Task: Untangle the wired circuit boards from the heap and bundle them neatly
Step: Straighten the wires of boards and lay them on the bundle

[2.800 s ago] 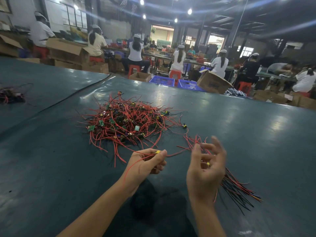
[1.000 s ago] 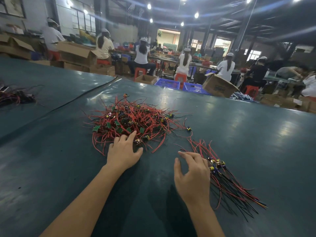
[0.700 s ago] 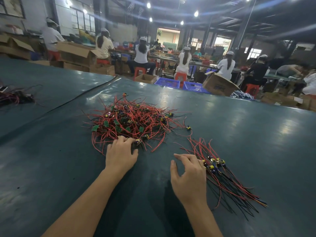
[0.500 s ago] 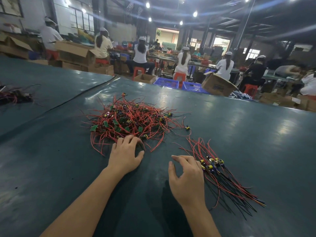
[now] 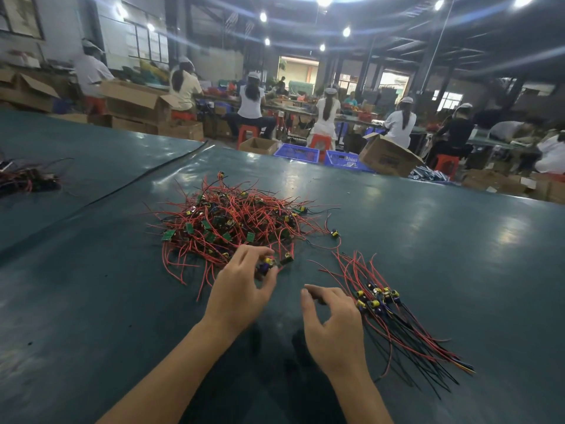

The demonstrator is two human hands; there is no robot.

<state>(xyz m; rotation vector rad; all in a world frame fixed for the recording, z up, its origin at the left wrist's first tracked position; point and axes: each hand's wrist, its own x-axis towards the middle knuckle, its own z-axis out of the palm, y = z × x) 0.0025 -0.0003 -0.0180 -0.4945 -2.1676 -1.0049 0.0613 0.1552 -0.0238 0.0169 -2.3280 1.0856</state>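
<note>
Your left hand (image 5: 241, 289) has its grip pinched on one circuit board (image 5: 266, 264) at the near edge of the heap (image 5: 232, 221), thumb and forefinger closed round its yellow part. The board's red leads seem to run from the grip back into the tangle just beyond your fingertips, and that is the hazard. Pull straight toward yourself and the leads are likely to snag on neighbouring wires. That could drag a clump of the heap across the counter (image 5: 428, 255) or strain the joints where wire meets board. A second board (image 5: 286, 259) lies just right of the grip and could come along unasked.

Your right hand (image 5: 333, 325) has its grip apart, fingers loosely curled on nothing, with the sorted bundle (image 5: 377, 299) just off its right side. A careless sweep from that hand would likely scatter the lined-up boards and fan the wires out. Whether the pinched board's leads are free or knotted cannot be told from here.
</note>
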